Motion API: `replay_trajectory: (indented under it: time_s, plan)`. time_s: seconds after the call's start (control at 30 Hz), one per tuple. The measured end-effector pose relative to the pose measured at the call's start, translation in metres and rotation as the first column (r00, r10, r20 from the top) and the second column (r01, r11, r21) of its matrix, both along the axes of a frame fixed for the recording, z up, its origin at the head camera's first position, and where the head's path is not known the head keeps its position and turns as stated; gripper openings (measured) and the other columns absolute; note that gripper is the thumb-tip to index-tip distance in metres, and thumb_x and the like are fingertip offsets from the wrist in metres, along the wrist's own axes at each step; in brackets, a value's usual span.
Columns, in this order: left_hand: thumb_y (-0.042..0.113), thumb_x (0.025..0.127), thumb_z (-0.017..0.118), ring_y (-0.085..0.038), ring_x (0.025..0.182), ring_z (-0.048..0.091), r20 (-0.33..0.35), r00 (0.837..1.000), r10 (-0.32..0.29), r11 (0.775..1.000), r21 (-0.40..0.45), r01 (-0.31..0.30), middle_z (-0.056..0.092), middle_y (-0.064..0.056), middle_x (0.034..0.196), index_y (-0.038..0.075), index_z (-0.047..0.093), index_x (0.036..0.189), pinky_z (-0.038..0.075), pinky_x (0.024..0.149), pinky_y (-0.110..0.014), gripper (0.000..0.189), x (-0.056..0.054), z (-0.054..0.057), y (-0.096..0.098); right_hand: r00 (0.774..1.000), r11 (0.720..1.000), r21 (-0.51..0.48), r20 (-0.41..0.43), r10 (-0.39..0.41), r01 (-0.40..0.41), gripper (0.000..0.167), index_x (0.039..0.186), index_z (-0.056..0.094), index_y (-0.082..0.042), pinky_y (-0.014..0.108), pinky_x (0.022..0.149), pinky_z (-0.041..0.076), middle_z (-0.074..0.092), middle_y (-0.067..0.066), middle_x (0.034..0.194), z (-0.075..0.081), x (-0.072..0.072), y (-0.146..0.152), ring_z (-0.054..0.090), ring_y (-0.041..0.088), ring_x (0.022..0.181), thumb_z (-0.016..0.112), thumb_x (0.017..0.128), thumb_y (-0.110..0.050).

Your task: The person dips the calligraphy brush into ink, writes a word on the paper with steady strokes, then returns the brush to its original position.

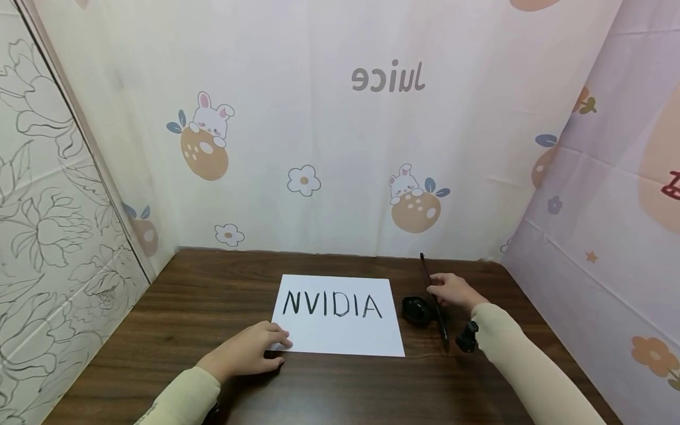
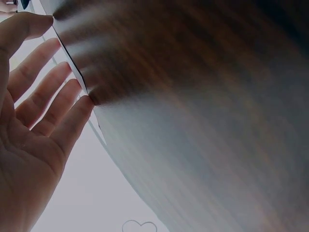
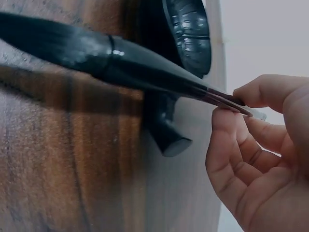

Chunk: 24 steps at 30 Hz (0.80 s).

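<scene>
My right hand pinches a dark calligraphy brush by its handle between thumb and fingers. The brush slants, its black bristle end pointing down toward me and its thin end pointing away. Beneath and to the left of it stands a glossy black ink dish, with a short black stub sticking out on one side. My left hand lies at the lower left corner of a white sheet of paper, fingers loosely extended and fingertips on its edge. Black brushed letters on the sheet read NVIDIA.
All of this is on a dark wooden table. A printed curtain with rabbits and fruit hangs along its back edge. Another printed curtain closes the right side, and a flower-patterned panel stands on the left.
</scene>
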<state>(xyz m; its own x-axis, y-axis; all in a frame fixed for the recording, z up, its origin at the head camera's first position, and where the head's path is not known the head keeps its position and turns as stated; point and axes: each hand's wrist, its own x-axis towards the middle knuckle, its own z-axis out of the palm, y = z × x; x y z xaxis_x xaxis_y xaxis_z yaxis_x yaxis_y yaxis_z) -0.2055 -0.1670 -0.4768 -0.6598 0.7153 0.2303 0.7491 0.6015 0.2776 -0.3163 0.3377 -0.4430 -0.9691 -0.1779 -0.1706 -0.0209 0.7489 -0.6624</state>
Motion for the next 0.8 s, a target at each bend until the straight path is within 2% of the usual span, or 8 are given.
replay_trajectory:
  time_s: [0.1, 0.27, 0.5, 0.8]
  plan:
    - [0.019, 0.087, 0.075, -0.022, 0.109, 0.06, 0.022, 1.0, 0.015, 1.0, -0.009, -0.015, 0.067, -0.002, 0.118, 0.014, 0.075, 0.11, 0.051, 0.094, -0.038, 0.024, 0.0, 0.0, 0.0, 1.0, 1.0, 0.03, 0.002, 0.0, 0.0, 0.056, 0.145, 0.04, 0.013, 0.036, 0.066, 0.053, 0.059, 0.008, 0.076, -0.003, 0.0, 0.0, 0.058, 0.021, 0.069, 0.056, 0.101, -0.017]
    - [0.02, 0.087, 0.075, -0.021, 0.111, 0.06, 0.047, 0.998, 0.035, 0.999, -0.021, -0.034, 0.066, -0.002, 0.119, 0.014, 0.075, 0.111, 0.05, 0.095, -0.038, 0.024, 0.001, 0.001, 0.0, 1.0, 0.999, 0.046, 0.005, 0.0, -0.001, 0.055, 0.144, 0.041, 0.013, 0.036, 0.066, 0.052, 0.059, 0.008, 0.074, -0.006, -0.001, -0.002, 0.057, 0.022, 0.069, 0.056, 0.101, -0.017]
    - [0.019, 0.087, 0.075, -0.021, 0.11, 0.06, 0.035, 0.999, 0.026, 1.0, -0.014, -0.026, 0.066, -0.001, 0.118, 0.014, 0.075, 0.11, 0.051, 0.094, -0.038, 0.024, 0.001, 0.0, 0.0, 1.0, 0.999, 0.046, 0.005, -0.013, 0.013, 0.053, 0.141, 0.044, 0.013, 0.037, 0.064, 0.052, 0.061, 0.007, 0.077, -0.011, 0.002, -0.002, 0.057, 0.021, 0.069, 0.058, 0.099, -0.017]
    - [0.02, 0.087, 0.075, -0.021, 0.11, 0.06, 0.033, 0.999, 0.029, 0.999, -0.017, -0.028, 0.066, -0.001, 0.118, 0.014, 0.075, 0.11, 0.051, 0.094, -0.038, 0.024, 0.0, 0.0, 0.0, 1.0, 0.999, 0.037, 0.001, -0.016, 0.016, 0.05, 0.137, 0.047, 0.011, 0.036, 0.061, 0.049, 0.058, 0.008, 0.071, -0.016, 0.0, -0.002, 0.054, 0.02, 0.063, 0.06, 0.098, -0.017]
